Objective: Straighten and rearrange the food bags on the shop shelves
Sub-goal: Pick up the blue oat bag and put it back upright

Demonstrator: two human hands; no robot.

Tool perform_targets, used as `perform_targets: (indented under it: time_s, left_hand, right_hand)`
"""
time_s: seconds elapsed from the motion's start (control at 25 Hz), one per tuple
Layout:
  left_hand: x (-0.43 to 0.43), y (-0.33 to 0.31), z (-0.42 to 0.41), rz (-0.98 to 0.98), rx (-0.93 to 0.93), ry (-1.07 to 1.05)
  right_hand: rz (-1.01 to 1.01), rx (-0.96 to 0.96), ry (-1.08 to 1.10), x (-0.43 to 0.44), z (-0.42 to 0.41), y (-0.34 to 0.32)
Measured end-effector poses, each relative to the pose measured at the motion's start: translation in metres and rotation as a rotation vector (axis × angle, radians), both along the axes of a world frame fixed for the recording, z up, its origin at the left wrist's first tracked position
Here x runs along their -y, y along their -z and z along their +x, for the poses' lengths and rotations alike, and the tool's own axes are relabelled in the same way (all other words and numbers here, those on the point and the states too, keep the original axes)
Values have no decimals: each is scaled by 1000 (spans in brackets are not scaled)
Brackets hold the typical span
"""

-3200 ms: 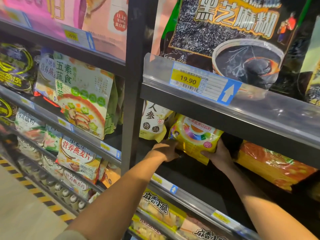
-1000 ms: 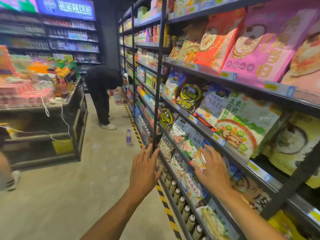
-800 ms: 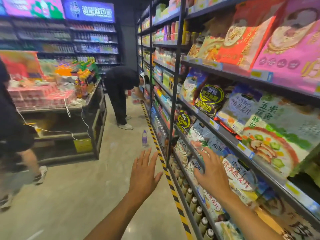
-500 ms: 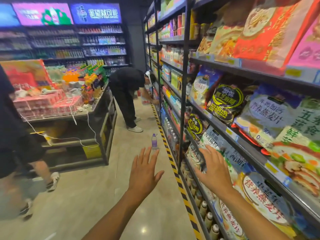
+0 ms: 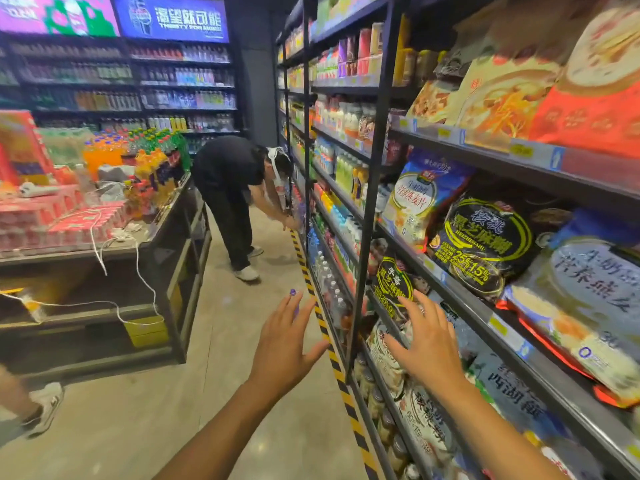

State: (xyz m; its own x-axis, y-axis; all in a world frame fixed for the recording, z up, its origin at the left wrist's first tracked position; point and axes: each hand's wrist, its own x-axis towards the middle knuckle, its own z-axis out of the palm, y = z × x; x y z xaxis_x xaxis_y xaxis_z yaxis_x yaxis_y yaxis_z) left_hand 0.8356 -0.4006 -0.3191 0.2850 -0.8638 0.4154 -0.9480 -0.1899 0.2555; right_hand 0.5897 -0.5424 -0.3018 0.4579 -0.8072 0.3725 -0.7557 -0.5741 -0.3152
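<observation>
Food bags fill the dark shelves (image 5: 460, 292) on my right. A black sesame bag with yellow lettering (image 5: 481, 244) stands beside a blue oatmeal bag (image 5: 420, 199). A smaller black bag (image 5: 393, 284) leans one shelf lower, at the upright post. My right hand (image 5: 424, 344) reaches out with spread fingers in front of the lower bags, just below that small black bag, holding nothing. My left hand (image 5: 284, 344) hovers open over the aisle floor, apart from the shelves.
A person in black (image 5: 235, 199) bends at the shelves further down the aisle. A display table (image 5: 104, 244) with drink packs and cables stands at left. Yellow-black tape (image 5: 332, 348) runs along the shelf base. A walker's shoe (image 5: 41, 407) shows at far left.
Earlier both hands held a yellow bag on a lower shelf. They have let go, and the view has swung left along the aisle. Both hands stay open and spread.
</observation>
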Motion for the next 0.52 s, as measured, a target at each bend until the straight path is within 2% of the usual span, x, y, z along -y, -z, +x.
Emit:
perform_targets:
  time_s: [0.28, 0.52]
  left_hand:
    - [114, -28, 113, 1, -137, 300]
    - [194, -34, 148, 29, -303, 498]
  right_hand:
    - [83, 169, 180, 78, 72, -22]
    - [142, 324, 306, 115, 90, -21]
